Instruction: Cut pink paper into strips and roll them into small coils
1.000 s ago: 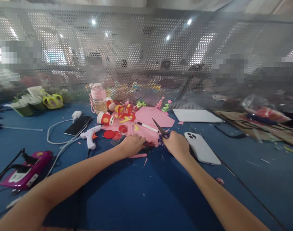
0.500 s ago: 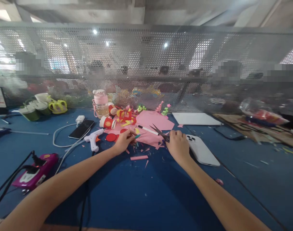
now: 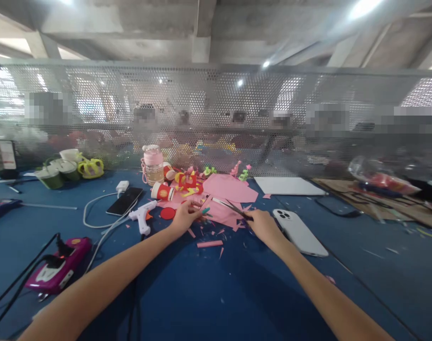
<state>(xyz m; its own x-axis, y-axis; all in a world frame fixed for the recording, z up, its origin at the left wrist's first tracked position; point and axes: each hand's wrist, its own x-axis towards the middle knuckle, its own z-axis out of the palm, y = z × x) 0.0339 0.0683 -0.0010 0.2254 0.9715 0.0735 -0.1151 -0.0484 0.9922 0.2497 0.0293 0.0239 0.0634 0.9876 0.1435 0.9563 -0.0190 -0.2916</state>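
Observation:
My left hand is closed in a pinch over the pink paper, with a narrow pink paper strip rising from its fingertips. A small teal piece shows at the same fingertips; its kind is unclear. My right hand grips a pair of dark-handled scissors, their blades pointing left toward the strip and slightly apart. Beneath both hands lie pink paper sheets and small offcuts. A loose pink strip rests on the blue table nearer me.
Left of my hands are a red paper cup, a red disc, a white glue gun, a black phone and a purple power strip. A pink-lidded bottle stands behind. At right lies a white phone.
The scissors' blades have closed partway and swung left toward my left hand. A pink strip now shows upright at my left fingertips. The camera view has tilted upward.

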